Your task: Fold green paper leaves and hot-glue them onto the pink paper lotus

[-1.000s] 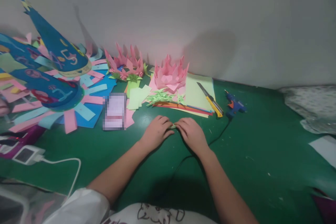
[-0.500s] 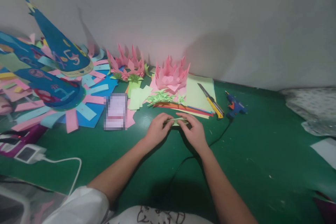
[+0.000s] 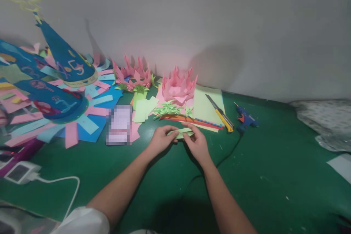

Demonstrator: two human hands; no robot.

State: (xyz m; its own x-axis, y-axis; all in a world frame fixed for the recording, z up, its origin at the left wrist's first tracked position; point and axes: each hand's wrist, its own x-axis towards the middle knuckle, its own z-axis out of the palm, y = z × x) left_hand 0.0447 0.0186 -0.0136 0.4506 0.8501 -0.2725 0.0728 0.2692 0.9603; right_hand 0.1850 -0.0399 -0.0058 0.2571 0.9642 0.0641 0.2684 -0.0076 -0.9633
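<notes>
My left hand (image 3: 160,140) and my right hand (image 3: 196,143) meet over the green table (image 3: 274,161), both pinching a small folded piece of light green paper (image 3: 181,132) held between their fingertips. The paper is narrow and lies crosswise, just above the table. Right behind it lie small green folded paper leaves (image 3: 167,109) and a pink paper lotus flower (image 3: 178,86) on a stack of coloured paper sheets (image 3: 204,108).
A yellow utility knife (image 3: 221,114) lies on the paper stack, a blue glue gun (image 3: 245,119) beside it with its cord running toward me. A second pink lotus (image 3: 131,75), blue paper cones (image 3: 65,56), cut green squares (image 3: 144,108) and a white charger (image 3: 20,172) sit left.
Both hands moved a little away from me and lifted the green paper; it was hidden between my fingers before and now shows opened out longer between them.
</notes>
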